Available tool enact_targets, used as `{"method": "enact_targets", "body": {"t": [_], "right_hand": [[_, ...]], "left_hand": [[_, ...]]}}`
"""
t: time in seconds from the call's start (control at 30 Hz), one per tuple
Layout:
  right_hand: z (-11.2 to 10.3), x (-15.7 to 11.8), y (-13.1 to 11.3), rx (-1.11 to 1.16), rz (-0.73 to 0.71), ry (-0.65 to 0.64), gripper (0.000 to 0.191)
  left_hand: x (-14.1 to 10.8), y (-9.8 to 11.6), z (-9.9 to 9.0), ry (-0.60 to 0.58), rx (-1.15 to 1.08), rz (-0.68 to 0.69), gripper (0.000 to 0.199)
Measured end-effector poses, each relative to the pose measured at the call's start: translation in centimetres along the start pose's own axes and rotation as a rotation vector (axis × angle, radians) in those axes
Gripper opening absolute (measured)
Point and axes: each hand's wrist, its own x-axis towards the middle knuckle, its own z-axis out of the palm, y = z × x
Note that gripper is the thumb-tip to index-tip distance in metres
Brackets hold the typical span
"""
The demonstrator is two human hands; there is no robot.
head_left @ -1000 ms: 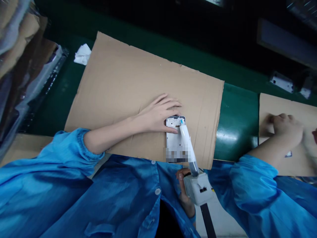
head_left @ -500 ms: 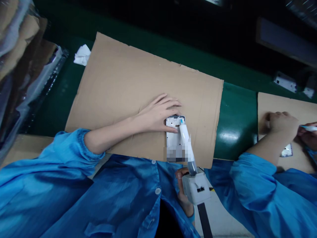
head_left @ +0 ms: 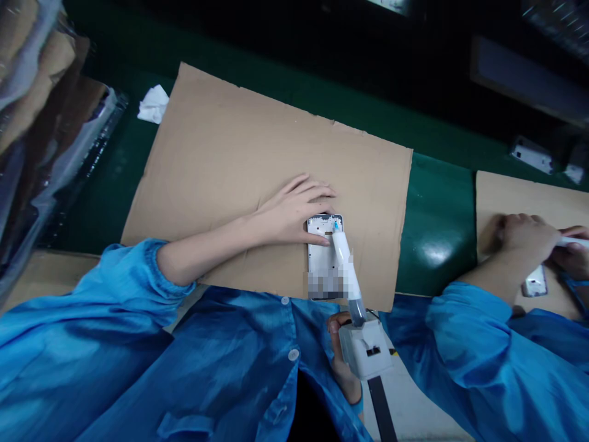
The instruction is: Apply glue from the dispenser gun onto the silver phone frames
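A white phone frame [head_left: 322, 255] lies on a large sheet of cardboard [head_left: 239, 159] near its front edge. My left hand [head_left: 289, 212] rests flat on the cardboard, its fingers pressing the frame's top left corner. My right hand [head_left: 343, 362] grips a white dispensing gun [head_left: 365, 350] close to my body. The gun's clear syringe barrel [head_left: 347, 276] slants up over the frame, and its blue tip [head_left: 336, 226] touches the frame's top edge. Part of the frame's lower end is blurred out.
The cardboard lies on a green belt [head_left: 437, 227]. A crumpled white cloth [head_left: 154, 103] sits at the cardboard's far left corner. Shiny wrapped stacks [head_left: 50, 141] stand at the left. At the right a co-worker's hands [head_left: 529, 239] work on another white part [head_left: 535, 285] on a second cardboard sheet [head_left: 515, 196].
My hands and the syringe have hardly moved. The co-worker's hands at the right have shifted, and the white part beside them now lies more in view.
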Motion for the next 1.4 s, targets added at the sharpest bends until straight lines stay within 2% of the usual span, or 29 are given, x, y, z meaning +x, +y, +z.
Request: {"method": "enact_targets", "body": {"t": [0.1, 0.27, 0.4, 0.53, 0.67, 0.73, 0.87, 1.2, 1.4], "right_hand": [[-1.2, 0.0, 0.0, 0.096, 0.133, -0.029, 0.04], [-0.9, 0.2, -0.4, 0.122, 0.186, -0.032, 0.023], [-1.2, 0.3, 0.3, 0.124, 0.193, -0.074, 0.017], [-1.4, 0.7, 1.8, 0.194, 0.169, -0.067, 0.016], [-1.2, 1.5, 3.4, 0.277, 0.124, -0.049, 0.033], [-1.1, 1.8, 4.1, 0.281, 0.134, -0.054, 0.036], [-1.3, 2.1, 4.9, 0.276, 0.173, -0.072, 0.028], [-1.7, 2.8, 7.4, 0.264, 0.071, -0.125, 0.02], [-1.8, 2.8, 7.6, 0.212, 0.067, -0.14, 0.017]], "left_hand": [[0.0, 0.0, 0.0, -0.002, -0.001, -0.001, 0.058], [0.0, 0.1, 0.0, -0.009, 0.0, -0.003, 0.058], [0.0, 0.0, 0.0, -0.013, 0.01, -0.009, 0.058], [0.0, 0.0, 0.0, -0.018, 0.015, -0.004, 0.06], [0.0, 0.0, 0.0, -0.013, -0.001, -0.005, 0.059], [0.0, -0.1, 0.0, -0.01, -0.006, -0.006, 0.058], [0.0, -0.1, 0.0, -0.013, -0.001, -0.004, 0.056], [0.0, 0.1, 0.0, -0.04, 0.049, -0.001, 0.061], [0.0, 0.1, -0.1, -0.045, 0.061, -0.002, 0.061]]}}
